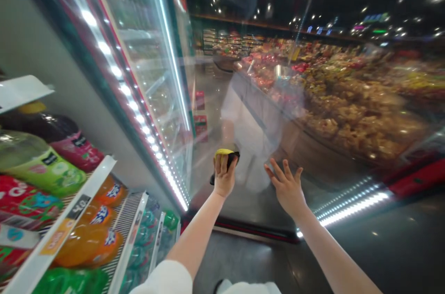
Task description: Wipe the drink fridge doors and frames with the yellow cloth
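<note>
My left hand (224,178) is closed around a yellow and black cloth (225,151), bunched up against or very near the glass door (239,206). My right hand (288,186) is open, its fingers spread towards the same glass, and nothing is in it. Whether its palm touches the pane I cannot tell. A faint reflection of a person in light clothing shows in the glass.
On the left, cooler shelves hold orange soda bottles (92,245), a green-labelled bottle (57,164) and other drinks. A bright LED strip (139,118) runs along the door frame. Through the glass appears a long, blurred produce display (347,104). Grey floor (236,257) lies below.
</note>
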A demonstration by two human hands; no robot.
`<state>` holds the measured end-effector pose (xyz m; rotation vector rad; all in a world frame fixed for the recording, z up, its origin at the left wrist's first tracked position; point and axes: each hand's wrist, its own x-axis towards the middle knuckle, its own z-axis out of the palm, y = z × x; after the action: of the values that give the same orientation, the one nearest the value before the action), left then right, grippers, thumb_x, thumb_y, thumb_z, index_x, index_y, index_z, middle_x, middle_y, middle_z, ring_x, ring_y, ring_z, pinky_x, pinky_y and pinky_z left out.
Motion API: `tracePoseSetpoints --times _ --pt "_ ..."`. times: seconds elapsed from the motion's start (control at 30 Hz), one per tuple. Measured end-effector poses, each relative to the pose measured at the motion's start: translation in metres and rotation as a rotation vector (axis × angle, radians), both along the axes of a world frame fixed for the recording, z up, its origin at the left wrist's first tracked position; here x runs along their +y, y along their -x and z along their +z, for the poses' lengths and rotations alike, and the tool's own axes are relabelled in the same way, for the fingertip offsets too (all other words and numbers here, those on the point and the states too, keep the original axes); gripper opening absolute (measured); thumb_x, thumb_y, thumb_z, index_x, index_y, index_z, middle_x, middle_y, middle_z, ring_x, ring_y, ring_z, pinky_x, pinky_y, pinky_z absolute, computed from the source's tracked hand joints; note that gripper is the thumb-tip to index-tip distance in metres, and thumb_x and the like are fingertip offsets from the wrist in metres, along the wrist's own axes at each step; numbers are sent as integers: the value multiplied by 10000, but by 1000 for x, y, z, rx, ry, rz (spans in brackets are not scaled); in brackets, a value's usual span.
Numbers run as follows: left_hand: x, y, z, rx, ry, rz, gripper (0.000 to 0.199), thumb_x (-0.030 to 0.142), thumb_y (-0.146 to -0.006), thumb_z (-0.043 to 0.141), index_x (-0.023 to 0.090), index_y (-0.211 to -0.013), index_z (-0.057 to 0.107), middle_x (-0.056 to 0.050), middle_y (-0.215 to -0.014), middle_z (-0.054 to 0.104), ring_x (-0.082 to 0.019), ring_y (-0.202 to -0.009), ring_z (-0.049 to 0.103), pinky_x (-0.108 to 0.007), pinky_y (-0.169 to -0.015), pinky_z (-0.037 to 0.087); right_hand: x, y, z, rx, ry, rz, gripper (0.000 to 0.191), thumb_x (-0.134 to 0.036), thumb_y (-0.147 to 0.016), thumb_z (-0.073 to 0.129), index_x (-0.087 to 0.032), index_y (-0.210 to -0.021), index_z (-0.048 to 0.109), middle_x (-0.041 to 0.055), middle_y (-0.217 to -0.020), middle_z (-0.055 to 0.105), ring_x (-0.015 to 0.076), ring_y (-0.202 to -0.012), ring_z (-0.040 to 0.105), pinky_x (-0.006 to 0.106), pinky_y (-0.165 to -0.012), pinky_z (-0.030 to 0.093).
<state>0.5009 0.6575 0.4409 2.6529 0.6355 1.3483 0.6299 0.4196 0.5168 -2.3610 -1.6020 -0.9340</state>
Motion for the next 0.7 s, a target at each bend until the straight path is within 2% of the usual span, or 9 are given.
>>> tracePoseSetpoints --times 0.07,0.17,0.23,0.27,0.37,0.43,0.5,0.6,0.7 --pt "-20 -19 4 -3 24 40 521 136 -925 586 302 -1418 614 -109 -1496 566 -351 -1532 310 -604 -1265 202 1 -4 1 19 0 24 597 -82 -926 452 -269 -1489 518 70 -1623 413 322 -1596 59 779 -1186 2" --pt "-38 -32 -2 115 -100 -150 539 112 -934 563 403 -1384 625 -32 -1423 643 -269 -1461 450 -527 -1285 203 -6 -14 3 53 19 76 535 -94 -964 419 -231 -1465 545 80 -1603 444 291 -1571 221 707 -1235 61" --pt "-40 -30 -8 225 -152 -274 573 89 -937 542 480 -1347 625 25 -1352 692 -192 -1384 541 -441 -1289 226 -22 -25 4 70 55 108 519 -85 -971 404 -205 -1453 559 77 -1603 443 256 -1539 317 611 -1266 167" --pt "-40 -29 -9 262 -142 -285 582 82 -937 531 493 -1338 626 34 -1335 701 -175 -1369 554 -418 -1287 238 -32 -33 4 74 74 108 521 -81 -970 402 -201 -1451 562 73 -1608 436 249 -1526 344 573 -1264 219" --pt "-48 -39 2 199 -26 -122 542 89 -936 518 401 -1362 640 -30 -1396 662 -232 -1463 454 -485 -1279 253 -69 -58 2 77 115 40 547 -76 -948 418 -205 -1461 558 59 -1621 410 287 -1518 359 563 -1229 313" --pt "-65 -63 19 47 42 19 516 121 -936 536 293 -1418 611 -100 -1507 562 -316 -1550 286 -587 -1265 229 -89 -74 0 78 131 -15 577 -76 -921 442 -216 -1470 551 55 -1624 400 322 -1516 355 599 -1205 338" --pt "-89 -92 34 -49 58 76 557 142 -939 550 250 -1485 540 -129 -1596 450 -361 -1582 147 -636 -1258 185 -101 -84 -1 77 145 -36 607 -73 -898 455 -230 -1478 544 54 -1626 394 331 -1514 358 616 -1190 354" --pt "-117 -117 38 44 -55 -77 588 100 -941 527 324 -1485 533 -83 -1550 522 -312 -1553 278 -575 -1281 172 -105 -92 0 76 162 -20 604 -71 -904 437 -235 -1475 548 47 -1632 382 318 -1510 369 602 -1183 373" --pt "-121 -108 24 216 -143 -242 644 46 -931 501 436 -1441 550 -9 -1451 626 -218 -1450 470 -474 -1294 194 -109 -97 3 83 157 8 583 -81 -926 422 -221 -1480 540 45 -1641 365 305 -1514 363 579 -1184 382"
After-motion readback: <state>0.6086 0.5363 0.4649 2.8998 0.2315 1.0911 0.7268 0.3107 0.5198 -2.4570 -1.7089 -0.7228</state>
